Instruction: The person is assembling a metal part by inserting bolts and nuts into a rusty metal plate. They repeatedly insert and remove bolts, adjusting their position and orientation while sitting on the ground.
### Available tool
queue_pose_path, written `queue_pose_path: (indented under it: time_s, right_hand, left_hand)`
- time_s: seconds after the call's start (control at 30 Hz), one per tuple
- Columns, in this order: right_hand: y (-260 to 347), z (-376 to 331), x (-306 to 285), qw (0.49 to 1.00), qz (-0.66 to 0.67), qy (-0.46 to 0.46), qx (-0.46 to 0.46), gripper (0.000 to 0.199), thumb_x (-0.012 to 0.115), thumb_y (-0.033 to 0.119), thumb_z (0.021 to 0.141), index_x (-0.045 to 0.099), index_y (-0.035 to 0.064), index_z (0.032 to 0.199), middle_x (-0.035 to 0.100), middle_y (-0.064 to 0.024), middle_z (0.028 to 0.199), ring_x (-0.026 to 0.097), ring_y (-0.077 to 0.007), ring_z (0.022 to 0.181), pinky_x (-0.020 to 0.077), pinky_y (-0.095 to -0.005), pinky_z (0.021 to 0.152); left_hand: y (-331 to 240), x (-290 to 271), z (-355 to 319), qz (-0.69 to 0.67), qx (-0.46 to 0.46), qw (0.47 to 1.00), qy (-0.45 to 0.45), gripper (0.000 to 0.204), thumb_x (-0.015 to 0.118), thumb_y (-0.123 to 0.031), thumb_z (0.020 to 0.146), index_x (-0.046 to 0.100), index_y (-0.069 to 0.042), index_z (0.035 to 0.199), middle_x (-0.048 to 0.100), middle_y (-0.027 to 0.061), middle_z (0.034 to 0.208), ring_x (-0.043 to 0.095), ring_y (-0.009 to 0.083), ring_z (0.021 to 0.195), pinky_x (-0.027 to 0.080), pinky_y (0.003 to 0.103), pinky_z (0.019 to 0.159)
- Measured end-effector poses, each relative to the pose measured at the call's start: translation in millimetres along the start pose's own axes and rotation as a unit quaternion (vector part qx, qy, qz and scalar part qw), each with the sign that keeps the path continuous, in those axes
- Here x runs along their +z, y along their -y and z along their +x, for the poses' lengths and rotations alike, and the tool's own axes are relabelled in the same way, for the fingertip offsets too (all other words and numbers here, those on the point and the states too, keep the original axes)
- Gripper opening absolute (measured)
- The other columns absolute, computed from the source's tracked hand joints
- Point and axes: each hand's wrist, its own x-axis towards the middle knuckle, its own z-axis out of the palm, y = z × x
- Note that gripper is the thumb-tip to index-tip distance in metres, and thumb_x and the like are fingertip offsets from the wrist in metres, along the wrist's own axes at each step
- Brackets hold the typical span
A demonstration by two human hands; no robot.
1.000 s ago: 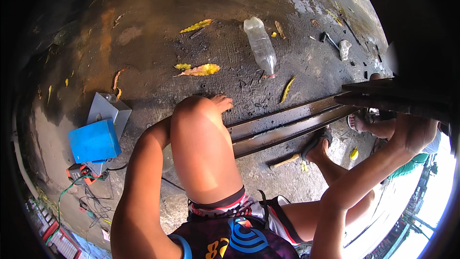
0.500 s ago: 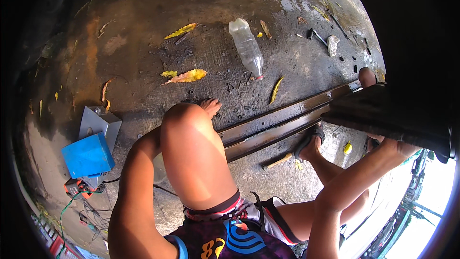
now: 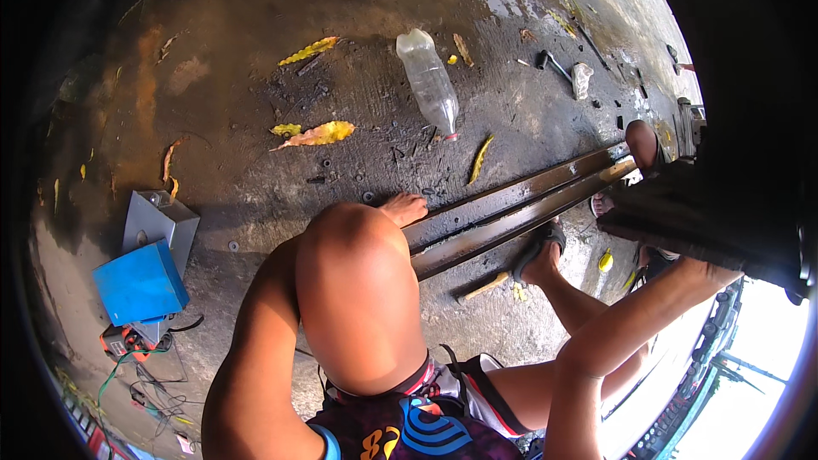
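I am squatting on a stained concrete floor, with my left knee filling the middle of the view. My left arm runs down behind that knee and my left hand is hidden. My right arm reaches to the right, and only the heel of my right hand shows under a dark bulky bar close to the camera; the fingers are covered. Two long rusty steel rails lie side by side on the floor. My bare left foot rests against them, and my sandalled right foot stands beside them.
A clear plastic bottle and yellow leaves lie beyond the rails. A blue box, a grey metal box and tangled wires sit at the left. A hammer lies far right. Another person's sandalled foot stands by the rails' far end.
The view has swung to the right. My right hand, visible under the dark bar a second ago, is now almost fully covered by it.
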Motion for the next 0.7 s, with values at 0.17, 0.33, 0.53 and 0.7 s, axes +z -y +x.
queue_pose_path:
  time_s: [0.17,0.33,0.53,0.7]
  right_hand:
    - [1.3,0.1,0.4,1.000,-0.007,-0.002,-0.003,0.061,0.077,0.030,0.092,0.052,0.0061,0.143,0.064,-0.0093,0.131,0.060,-0.0236,0.121,0.0492,-0.0410,0.103]
    - [-4.3,-3.4,3.3,1.000,-0.006,-0.005,-0.001,0.061,0.077,0.030,0.092,0.053,0.0057,0.142,0.065,-0.0091,0.130,0.061,-0.0233,0.119,0.0504,-0.0405,0.102]
    - [-9.8,-8.2,10.1,1.000,-0.004,0.000,-0.005,0.060,0.078,0.030,0.092,0.053,0.0053,0.141,0.066,-0.0089,0.128,0.063,-0.0229,0.116,0.0518,-0.0399,0.100]
    - [-16.1,-10.5,21.6,1.000,0.013,0.022,-0.013,0.060,0.078,0.030,0.092,0.054,0.0049,0.141,0.067,-0.0087,0.127,0.065,-0.0225,0.114,0.0530,-0.0394,0.099]
  left_hand:
    - [10.9,-1.7,-2.4,-0.025,0.038,0.999,-0.022,0.024,0.063,-0.011,0.095,0.069,-0.004,0.118,0.062,0.0161,0.120,0.063,0.0369,0.108,0.055,0.050,0.090]
    - [23.6,-10.4,-8.7,0.078,0.130,0.988,0.033,0.013,0.061,-0.006,0.094,0.066,-0.005,0.106,0.057,0.0194,0.118,0.055,0.0354,0.118,0.054,0.047,0.087]
    - [23.4,-10.9,0.9,0.096,0.122,0.987,0.038,0.013,0.066,-0.006,0.092,0.068,-0.004,0.104,0.061,0.0176,0.113,0.059,0.0318,0.113,0.055,0.044,0.085]
    - [48.9,-15.5,7.8,0.024,0.101,0.994,-0.017,0.014,0.071,-0.007,0.090,0.069,-0.004,0.103,0.064,0.0160,0.110,0.062,0.0288,0.108,0.056,0.042,0.084]
